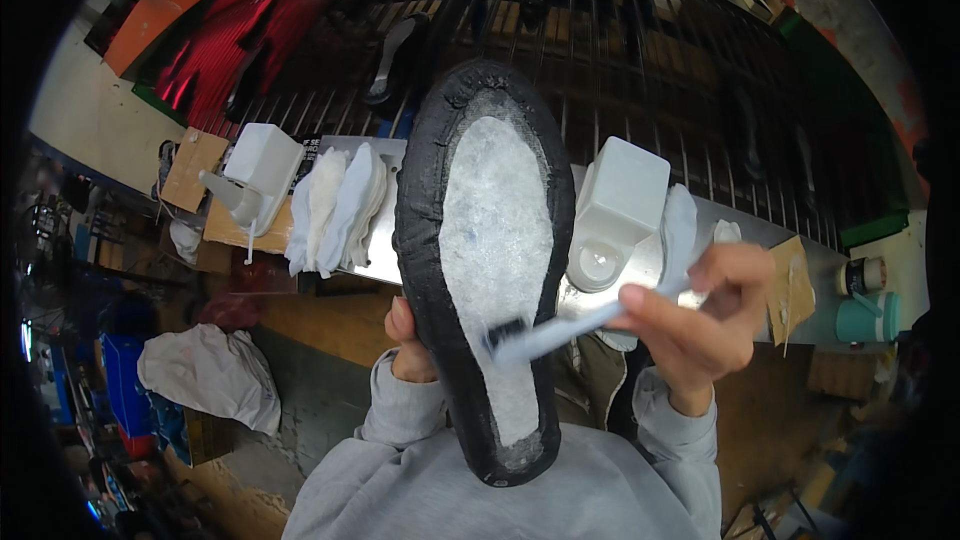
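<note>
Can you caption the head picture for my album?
Left hand holds a black shoe underside with a whitish middle; right hand holds a pale, dark-bristled brush over it.

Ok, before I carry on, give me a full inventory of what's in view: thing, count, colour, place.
shoe: 1, black with a whitish bottom, centre, bottom facing up
brush: 1, pale with black bristles, over the shoe's bottom
tubs: 2, white, either side of the shoe
shoe-shaped pads: several, white, beside the tubs
cardboard pieces: at least 2, brown, far left and right
bench: 1, silver, beyond the shoe
rack: 1, dark, top
shoe-shaped pieces: several, dark, at the rack
jug: 1, teal, right
cloth: 1, off-white, lower left
clutter: uncountable, mixed, left edge
left hand: 1, bare, holding the shoe
right hand: 1, bare, holding the brush
</note>
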Tool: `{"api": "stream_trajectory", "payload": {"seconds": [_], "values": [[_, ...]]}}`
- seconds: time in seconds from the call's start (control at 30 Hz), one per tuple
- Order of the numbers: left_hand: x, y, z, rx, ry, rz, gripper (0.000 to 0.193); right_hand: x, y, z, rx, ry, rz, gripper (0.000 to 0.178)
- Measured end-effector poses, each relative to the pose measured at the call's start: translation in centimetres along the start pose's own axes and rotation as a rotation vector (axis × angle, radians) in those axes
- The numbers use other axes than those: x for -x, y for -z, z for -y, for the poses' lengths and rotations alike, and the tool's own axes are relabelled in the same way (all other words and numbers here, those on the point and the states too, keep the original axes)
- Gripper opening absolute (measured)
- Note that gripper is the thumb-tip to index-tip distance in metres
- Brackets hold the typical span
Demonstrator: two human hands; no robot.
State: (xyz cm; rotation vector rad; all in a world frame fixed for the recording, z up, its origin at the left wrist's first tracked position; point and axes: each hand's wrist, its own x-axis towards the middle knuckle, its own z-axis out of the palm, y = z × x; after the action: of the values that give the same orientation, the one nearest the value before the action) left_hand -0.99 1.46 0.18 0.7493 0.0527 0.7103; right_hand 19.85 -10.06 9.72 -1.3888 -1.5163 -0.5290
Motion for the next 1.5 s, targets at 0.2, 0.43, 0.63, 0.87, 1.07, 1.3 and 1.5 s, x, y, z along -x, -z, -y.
{"api": "stream_trajectory", "payload": {"seconds": [0.2,0.43,0.63,0.87,1.07,1.3,1.5], "values": [[-0.2,-0.8,-0.1,-0.026,0.036,-0.005,0.103,-2.6,-0.4,-1.0,0.073,-0.084,-0.021,0.039],[-0.1,-1.1,-0.3,-0.051,0.066,-0.014,0.103,-0.6,1.0,-0.1,-0.052,-0.036,0.026,0.038],[-0.3,-1.7,-0.1,-0.04,0.078,-0.023,0.103,-1.7,0.0,-2.6,0.043,-0.201,-0.1,0.039],[-0.1,-1.7,-0.2,-0.011,0.083,-0.046,0.104,0.8,1.4,-0.3,-0.084,-0.099,0.036,0.039],[-0.1,-2.4,0.4,0.071,0.023,-0.173,0.104,-1.9,-0.5,-2.4,0.086,-0.135,-0.112,0.036],[-1.3,1.3,-0.1,0.538,0.041,-0.112,0.103,4.8,2.3,0.6,-0.301,-0.332,0.354,0.028],[-2.2,2.9,-3.0,0.501,0.222,0.24,0.103,8.5,2.0,-5.6,0.285,-0.42,0.332,0.018]]}}
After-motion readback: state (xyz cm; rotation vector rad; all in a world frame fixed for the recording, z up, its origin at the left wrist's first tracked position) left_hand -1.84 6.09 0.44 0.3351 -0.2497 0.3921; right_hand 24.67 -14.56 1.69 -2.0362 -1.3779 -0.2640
